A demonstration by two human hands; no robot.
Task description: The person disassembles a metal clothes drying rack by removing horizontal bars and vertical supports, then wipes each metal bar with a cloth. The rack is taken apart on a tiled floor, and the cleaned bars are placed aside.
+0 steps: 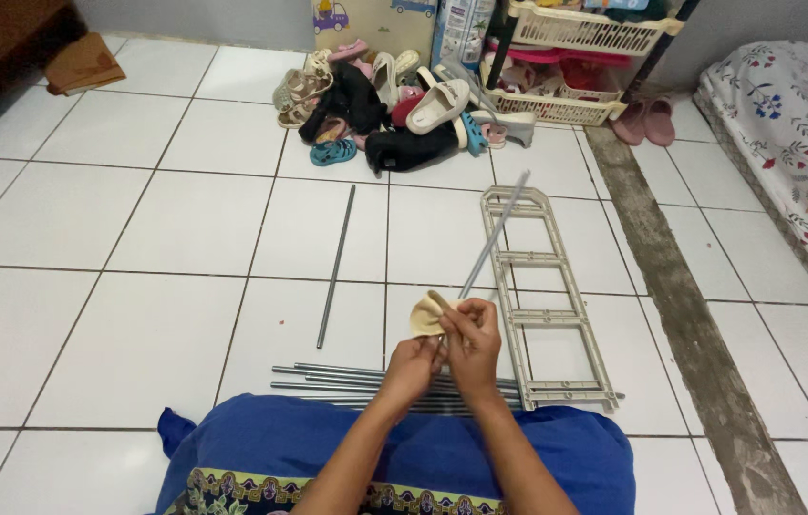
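On the white tiled floor, seen from above a seated person's lap in blue cloth (557, 453); entries run left to right.

- Loose metal rod (335, 267): lies alone on the tiles, left of the hands, pointing away toward the far shoe pile (385, 100).
- Bundle of metal rods (347, 380): lies crosswise just beyond the knees, near side, passing under the hands.
- Left hand (411, 367): fingers curled shut, pinching the lower edge of a cream plastic cap (428, 313); the cap sits just above and left of the knuckles.
- Right hand (471, 343): closed around the near end of a grey metal rod (495, 234), touching the left hand; the rod slants up and away to the right, its far tip over the rack panel.
- Cream plastic rack side panel (547, 315): flat on the floor, right of the hands, long axis running near to far.
- Floral mattress (795, 133): far right edge.

Risk, as judged: the held rod's free end swings unsupported, so a push on the cap could skew it off the rod end or send the tip scraping the panel. The small cap, held only by fingertips, may slip and drop among the bundled rods. Exact fit between cap and rod end is hidden by the fingers.
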